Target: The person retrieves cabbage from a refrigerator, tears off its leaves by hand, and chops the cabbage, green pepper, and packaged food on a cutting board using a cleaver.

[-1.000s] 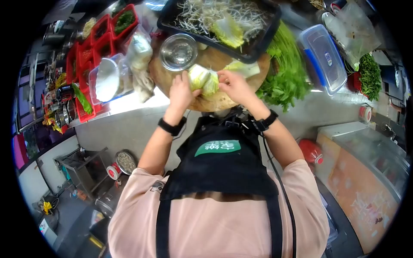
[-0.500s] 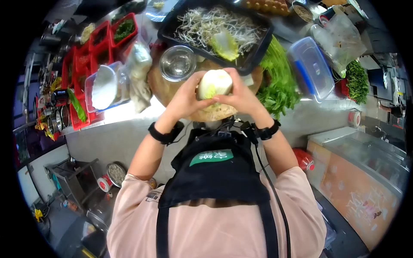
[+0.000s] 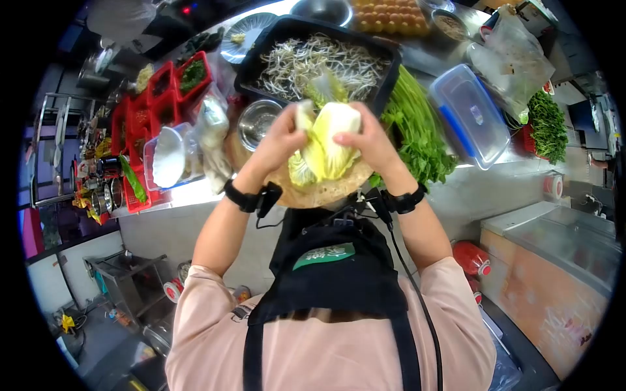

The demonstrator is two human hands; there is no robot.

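A pale yellow-green napa cabbage (image 3: 339, 133) is held over a round wooden board (image 3: 319, 194). My right hand (image 3: 370, 138) grips its right side, thumb across the front. My left hand (image 3: 282, 138) is closed on a cabbage leaf (image 3: 304, 118) at the left side, which stands partly apart from the head; motion blurs the fingers. Just beyond lies a black tray (image 3: 245, 83) of bean sprouts (image 3: 287, 60), with a loose leaf on its near part. A metal bowl (image 3: 255, 124) sits beside my left hand, and green celery (image 3: 414, 124) lies to the right of my right hand.
Red baskets (image 3: 171, 98), a clear tub (image 3: 186, 173) with a white bowl and a plastic bag (image 3: 214, 133) stand at left. To the right are a lidded plastic box (image 3: 471, 117) and bundled greens (image 3: 549, 127). Eggs (image 3: 391, 16) sit at the back.
My hands have moved apart, and the cabbage has turned and opened, showing its leafy part downward. A leaf now stands away on the left. The camera view has shifted slightly.
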